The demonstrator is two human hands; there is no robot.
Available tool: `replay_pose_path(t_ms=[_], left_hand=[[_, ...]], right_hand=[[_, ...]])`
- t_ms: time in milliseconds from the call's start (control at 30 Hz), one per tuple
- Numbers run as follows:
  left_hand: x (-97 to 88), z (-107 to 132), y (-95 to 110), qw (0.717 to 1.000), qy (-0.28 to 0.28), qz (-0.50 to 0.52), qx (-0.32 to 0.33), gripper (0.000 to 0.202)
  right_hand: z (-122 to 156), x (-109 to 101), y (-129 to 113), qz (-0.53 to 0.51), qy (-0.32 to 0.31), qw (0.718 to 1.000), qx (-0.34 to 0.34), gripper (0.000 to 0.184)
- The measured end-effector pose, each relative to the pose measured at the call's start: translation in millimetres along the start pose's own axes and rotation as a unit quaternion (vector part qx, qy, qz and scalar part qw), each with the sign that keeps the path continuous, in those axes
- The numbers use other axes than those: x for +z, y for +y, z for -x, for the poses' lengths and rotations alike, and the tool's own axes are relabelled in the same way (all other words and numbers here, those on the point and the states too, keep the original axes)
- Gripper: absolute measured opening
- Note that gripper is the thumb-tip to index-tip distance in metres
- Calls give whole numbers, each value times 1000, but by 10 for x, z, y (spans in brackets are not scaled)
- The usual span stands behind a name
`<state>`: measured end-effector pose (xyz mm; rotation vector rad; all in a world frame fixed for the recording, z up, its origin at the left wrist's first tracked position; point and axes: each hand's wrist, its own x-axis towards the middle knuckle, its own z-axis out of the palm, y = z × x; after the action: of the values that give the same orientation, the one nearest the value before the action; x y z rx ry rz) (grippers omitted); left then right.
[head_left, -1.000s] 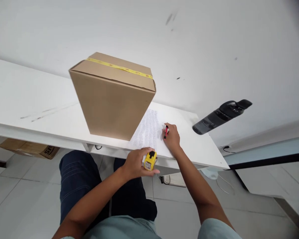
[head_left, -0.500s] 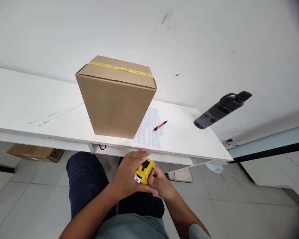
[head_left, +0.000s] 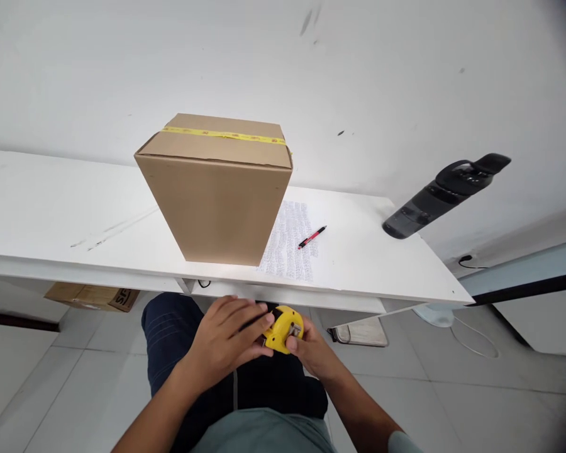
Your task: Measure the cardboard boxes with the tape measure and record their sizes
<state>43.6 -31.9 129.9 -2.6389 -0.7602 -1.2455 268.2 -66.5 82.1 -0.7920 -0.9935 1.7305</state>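
Over my lap, below the table's front edge, a yellow and black tape measure point(head_left: 285, 330) is turned with its side towards me. My right hand point(head_left: 311, 352) grips it from the right, with the thumb on the near side. My left hand point(head_left: 231, 330) is at its left end, fingers bent over the black part and the tape's mouth. Those fingers partly hide the tape's tip. Beyond my hands, a tall cardboard box point(head_left: 217, 211) with yellow tape across its top stands upright on the white table point(head_left: 358, 264).
Right of the box lies a handwritten sheet point(head_left: 287, 245) with a red and black pen point(head_left: 312, 237) on it. A dark bottle point(head_left: 434, 204) stands near the table's right end, against the wall. Under the table is another cardboard box point(head_left: 94, 296).
The tape measure has turned in my hands, so its side now faces me. My left hand has slid left, from around the case to its front end. The view has shifted slightly.
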Motion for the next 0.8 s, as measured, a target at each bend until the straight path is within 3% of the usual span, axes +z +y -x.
replay_pose_path(t_ms=[100,167,233,300,367,500,567,633,733,800], left_hand=[[67,115,-278,983,115,-34,-140,69],[99,138,-534,935,215,-11,-282,79],[122,93,-779,877,265,46,-397,79],[125,1,-950,849,248,112,-453,71],[81,-93,-1017,843,227,149,-464,64],[-223,-222,-907,845,288,49,-448,70],[-463,-297,-810,852,283,-35,-439,72],[-710,-402,-736,858,243,-107,-440,68],[-1008,-570,-715,851,152,-163,-475,60],[-1128,-665,-775,838,76,-183,-508,62]], right_hand=[[-178,-7,-110,-8,60,994,-93,76],[-379,-4,-194,-5,98,985,-142,79],[-607,27,-256,2,112,980,-162,79],[-799,91,-291,10,115,979,-166,79],[-897,179,-311,23,97,981,-168,77],[-784,353,-352,97,6,974,-205,67],[-665,421,-356,183,-49,947,-260,60],[-565,486,-320,286,-94,897,-324,58],[-471,586,-197,392,-123,827,-383,68],[-438,645,-115,418,-133,811,-388,72]])
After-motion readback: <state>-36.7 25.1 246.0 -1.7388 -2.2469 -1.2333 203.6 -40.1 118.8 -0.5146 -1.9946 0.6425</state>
